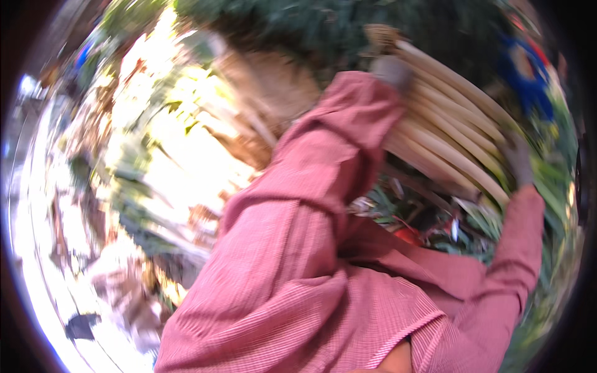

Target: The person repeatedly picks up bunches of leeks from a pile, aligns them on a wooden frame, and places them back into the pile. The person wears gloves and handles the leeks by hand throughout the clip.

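A bundle of long, pale leek-like stalks [452, 121] lies across the upper right, its root ends [382, 37] at the top and its green leaves toward the right. My left hand [394, 72], grey and blurred, grips the bundle near the root ends; its fingers are mostly hidden. At the leafy end, my right hand [517, 158] holds the stalks, fingers bent over them. Both arms are in red checked sleeves, the left one [317, 172] crossing the middle of the view.
Sunlit, overexposed leaves and stalks [196, 126] spread over the left side. A brown, flat piece [275, 84] lies above them. Dark green foliage [280, 18] fills the top. A blue item [529, 77] is at the upper right. A red object [408, 235] sits among leaf scraps below the bundle.
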Action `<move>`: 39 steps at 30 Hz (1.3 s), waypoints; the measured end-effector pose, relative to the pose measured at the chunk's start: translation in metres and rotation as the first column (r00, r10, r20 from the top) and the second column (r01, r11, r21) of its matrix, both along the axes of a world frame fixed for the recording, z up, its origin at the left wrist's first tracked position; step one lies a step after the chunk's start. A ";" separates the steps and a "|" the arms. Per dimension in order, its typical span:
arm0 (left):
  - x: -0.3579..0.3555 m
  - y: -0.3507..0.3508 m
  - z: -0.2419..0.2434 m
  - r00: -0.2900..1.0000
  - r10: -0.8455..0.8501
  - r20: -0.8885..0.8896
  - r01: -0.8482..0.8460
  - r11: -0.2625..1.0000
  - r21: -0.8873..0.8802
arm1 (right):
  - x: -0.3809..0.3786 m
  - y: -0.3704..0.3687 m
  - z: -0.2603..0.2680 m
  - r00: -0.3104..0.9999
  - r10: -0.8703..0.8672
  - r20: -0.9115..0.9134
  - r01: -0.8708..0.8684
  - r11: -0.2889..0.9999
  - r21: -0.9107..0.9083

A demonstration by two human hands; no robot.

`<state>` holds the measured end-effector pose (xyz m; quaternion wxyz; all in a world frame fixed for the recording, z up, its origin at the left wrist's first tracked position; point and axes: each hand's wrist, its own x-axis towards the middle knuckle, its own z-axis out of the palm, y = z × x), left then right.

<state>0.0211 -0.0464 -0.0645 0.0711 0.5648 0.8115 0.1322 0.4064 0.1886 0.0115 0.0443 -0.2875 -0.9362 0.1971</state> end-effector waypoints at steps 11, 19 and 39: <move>0.014 0.028 0.023 0.982 -0.117 -0.148 0.109 0.992 -0.059 | 0.017 0.043 -0.046 0.996 0.067 0.066 -0.076 0.985 0.155; -0.137 -0.209 0.033 0.950 0.308 0.055 -0.239 0.601 0.763 | 0.009 0.000 -0.018 0.983 -0.072 0.167 0.061 0.996 0.068; -0.267 -0.429 -0.123 -0.398 0.872 0.285 -0.794 -0.172 -0.583 | 0.055 0.057 -0.035 0.965 -0.053 0.256 0.047 0.998 0.031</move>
